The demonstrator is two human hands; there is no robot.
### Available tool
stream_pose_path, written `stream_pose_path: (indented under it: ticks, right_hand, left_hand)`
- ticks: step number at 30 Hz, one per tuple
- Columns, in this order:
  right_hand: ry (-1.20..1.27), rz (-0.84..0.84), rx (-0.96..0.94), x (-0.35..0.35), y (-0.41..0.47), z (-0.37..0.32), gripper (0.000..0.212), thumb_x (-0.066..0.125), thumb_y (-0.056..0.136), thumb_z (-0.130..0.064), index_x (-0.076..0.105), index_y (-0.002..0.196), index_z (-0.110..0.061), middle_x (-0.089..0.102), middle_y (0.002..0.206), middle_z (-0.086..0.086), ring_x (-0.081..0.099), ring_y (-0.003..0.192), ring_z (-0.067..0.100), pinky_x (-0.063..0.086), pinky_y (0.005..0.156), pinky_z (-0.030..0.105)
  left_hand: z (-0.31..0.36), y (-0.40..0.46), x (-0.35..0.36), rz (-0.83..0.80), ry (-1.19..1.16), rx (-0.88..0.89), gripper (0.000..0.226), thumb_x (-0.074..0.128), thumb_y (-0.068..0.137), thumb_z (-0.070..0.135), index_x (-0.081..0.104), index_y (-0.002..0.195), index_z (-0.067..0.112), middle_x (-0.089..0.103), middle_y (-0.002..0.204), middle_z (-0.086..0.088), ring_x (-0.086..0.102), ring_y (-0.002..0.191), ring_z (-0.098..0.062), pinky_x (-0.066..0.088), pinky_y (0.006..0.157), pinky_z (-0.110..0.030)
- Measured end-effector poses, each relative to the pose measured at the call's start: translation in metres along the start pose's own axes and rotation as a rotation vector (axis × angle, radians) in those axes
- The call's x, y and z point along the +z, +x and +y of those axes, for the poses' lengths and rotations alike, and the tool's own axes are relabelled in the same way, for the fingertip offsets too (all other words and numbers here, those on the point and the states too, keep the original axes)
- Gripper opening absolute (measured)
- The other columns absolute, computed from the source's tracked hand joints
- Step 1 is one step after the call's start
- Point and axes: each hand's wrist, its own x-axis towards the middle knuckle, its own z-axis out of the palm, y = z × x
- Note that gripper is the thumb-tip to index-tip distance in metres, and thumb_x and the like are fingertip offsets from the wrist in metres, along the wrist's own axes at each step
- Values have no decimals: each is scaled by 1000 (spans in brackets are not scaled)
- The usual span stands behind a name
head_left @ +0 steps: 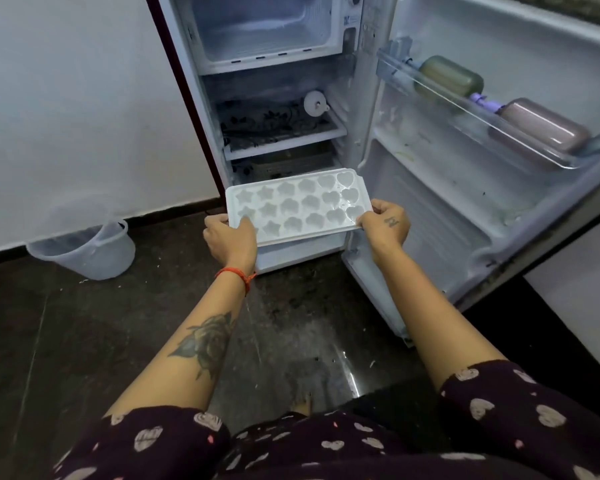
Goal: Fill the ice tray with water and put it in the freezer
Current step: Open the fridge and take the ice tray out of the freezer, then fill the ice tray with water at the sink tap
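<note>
A white ice tray [297,204] with star and heart moulds is held level in front of the open fridge, low down near its bottom shelf. My left hand [231,239] grips the tray's left end, thumb on top. My right hand [383,225] pinches its right end. Water glints in the heart moulds at the right. The freezer compartment [262,26] is at the top of the fridge, open and frosty, well above the tray.
The fridge door [482,161] stands wide open to the right, with two bottles [447,77] lying in its rack. A clear plastic jug [90,247] sits on the dark floor at the left by the white wall. A small white object [315,103] rests on a shelf.
</note>
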Motion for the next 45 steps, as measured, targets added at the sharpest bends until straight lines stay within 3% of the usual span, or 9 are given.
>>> stream_pose_path:
  ticks: [5,9,13,18,25,28,31,38,45]
  right_hand:
    - [-5,-35,53,-36,-30,24,29,57,74,2,71,90,-17,67,85,1,61,81,19,51,69,27]
    - [-19,-20,119,-78,-54,55,26,61,73,-1,67,88,-20,67,88,0,63,86,20,54,79,34]
    - [-64,-14,160,-115,-71,83,22,65,71,-4,64,89,-17,66,91,3,62,87,21,51,75,31]
    - [-100,28,211,-150,-88,106,20,65,75,-5,61,94,-12,59,90,1,54,83,16,37,54,19]
    - [-94,116,294,-173,-103,130,15,63,76,-5,53,87,-10,55,92,3,50,79,16,35,51,19]
    - [-108,179,338,-182,-109,136,16,62,77,-5,51,87,-10,51,89,3,49,80,17,39,56,24]
    - [-133,258,382,-191,-117,140,17,61,80,-6,49,90,-11,50,89,3,49,81,18,39,57,24]
    - [-60,480,511,-209,-151,155,24,64,84,-7,48,101,-14,51,99,3,51,90,18,42,70,27]
    - [54,729,578,-238,-196,173,31,68,82,-11,53,108,-15,55,106,3,57,100,22,53,82,34]
  left_hand:
    - [-18,-40,-3,21,11,-42,20,55,88,22,38,97,16,53,103,-5,54,94,-24,46,78,-33]
    - [-36,-80,2,-11,68,-57,22,57,89,28,39,98,17,57,110,-7,56,98,-26,47,79,-33]
    - [-54,-115,7,-85,125,-45,25,55,90,30,50,111,17,59,114,-6,58,103,-27,48,81,-33]
    - [-64,-148,16,-142,174,-25,31,55,90,31,54,116,15,60,120,-7,57,108,-28,42,80,-31]
    - [-53,-159,38,-286,227,44,27,53,91,40,48,99,15,60,115,-9,57,100,-29,41,78,-31]
    - [-44,-163,50,-376,269,102,29,51,92,39,50,103,11,60,113,-10,53,90,-25,39,75,-30]
    - [-40,-167,65,-477,295,149,30,51,92,39,49,102,11,60,112,-9,57,96,-28,43,76,-33]
    - [-30,-192,94,-724,345,292,30,50,93,39,50,102,10,55,99,-2,50,84,-21,35,71,-29]
    - [-24,-238,121,-940,358,398,31,49,94,31,61,109,7,60,103,-2,52,91,-20,35,76,-27]
